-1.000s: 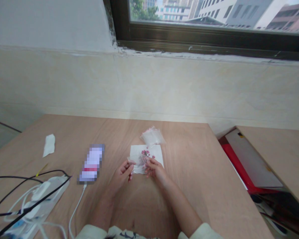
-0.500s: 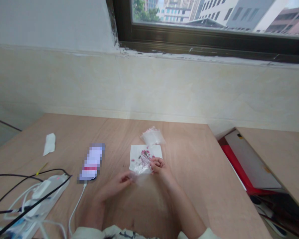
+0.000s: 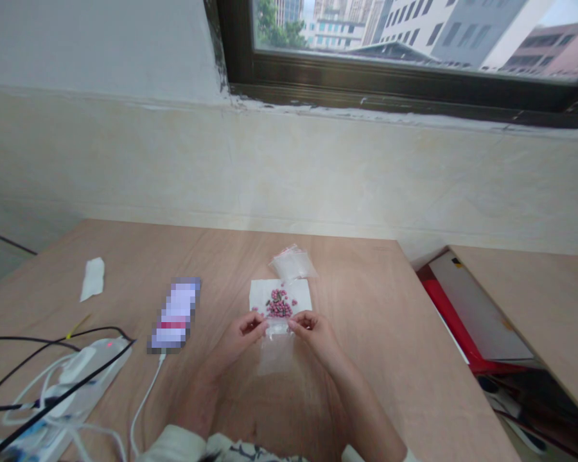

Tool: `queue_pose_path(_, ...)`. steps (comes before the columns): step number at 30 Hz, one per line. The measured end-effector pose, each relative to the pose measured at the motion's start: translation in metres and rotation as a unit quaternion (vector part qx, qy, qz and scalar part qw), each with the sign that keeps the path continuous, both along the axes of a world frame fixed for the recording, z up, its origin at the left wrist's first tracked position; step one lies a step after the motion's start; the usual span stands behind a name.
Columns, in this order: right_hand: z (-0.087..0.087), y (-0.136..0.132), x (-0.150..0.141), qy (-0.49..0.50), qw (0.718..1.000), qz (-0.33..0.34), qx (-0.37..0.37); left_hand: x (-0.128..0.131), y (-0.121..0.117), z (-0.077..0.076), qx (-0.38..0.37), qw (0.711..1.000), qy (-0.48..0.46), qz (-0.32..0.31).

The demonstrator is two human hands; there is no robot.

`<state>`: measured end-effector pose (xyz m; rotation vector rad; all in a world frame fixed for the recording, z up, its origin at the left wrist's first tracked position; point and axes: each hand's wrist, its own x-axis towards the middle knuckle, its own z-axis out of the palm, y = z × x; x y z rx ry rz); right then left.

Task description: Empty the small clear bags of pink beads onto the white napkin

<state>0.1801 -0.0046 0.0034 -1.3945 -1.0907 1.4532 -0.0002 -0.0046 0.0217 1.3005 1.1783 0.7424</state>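
Nearest, two pale sleeves (image 3: 173, 443) at the bottom edge, then two forearms reaching up the table. Left hand (image 3: 238, 337) and right hand (image 3: 315, 337), the only hands in view, fingers curled and closed, thumbs and forefingers pinching the top edge of one clear bag (image 3: 275, 356) from either side. Just changed: that bag, a moment ago lying across the pile under the right hand, now lifted clear of it, top edge in both hands, lower part trailing toward the body and flat on the wood. Bag empty-looking, no beads visible inside. Just beyond the fingers, one white napkin (image 3: 264, 295), and on it one heap of small pink beads (image 3: 279, 305), too small and crowded for an exact count, a few dozen at a guess, with a few strays apart on the right and left. Touching the napkin's far edge, a second clear bag (image 3: 293, 264), whitish and crumpled. To the left, one pixelated phone (image 3: 175, 314), one white cable (image 3: 144, 398), one power strip (image 3: 96, 366), and one tissue scrap (image 3: 92, 279). Farthest, a plaster wall (image 3: 289, 173) and a dark-framed window (image 3: 390, 70).
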Motion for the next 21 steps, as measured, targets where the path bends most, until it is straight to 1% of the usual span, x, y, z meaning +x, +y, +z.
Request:
queue_pose_path(4,0.002,-0.003,0.0,-0.011,1.0,0.008,0.006,-0.003,-0.003,-0.004,0.005,1.0,0.007,-0.01)
queue_pose_path(10,0.003,-0.005,-0.002,-0.024,0.999,0.012,0.02,-0.004,-0.004,-0.006,0.028,0.999,0.015,0.012)
queue_pose_path(14,0.004,-0.007,-0.007,0.012,0.999,0.045,0.011,-0.002,-0.004,-0.009,0.028,0.999,0.007,0.015)
queue_pose_path(17,0.005,-0.008,-0.012,0.039,0.998,0.037,0.011,0.001,-0.005,-0.011,0.011,1.0,-0.021,-0.005)
queue_pose_path(21,0.003,-0.009,-0.015,0.031,0.998,0.038,0.025,0.006,-0.007,-0.01,-0.012,0.998,-0.021,-0.054)
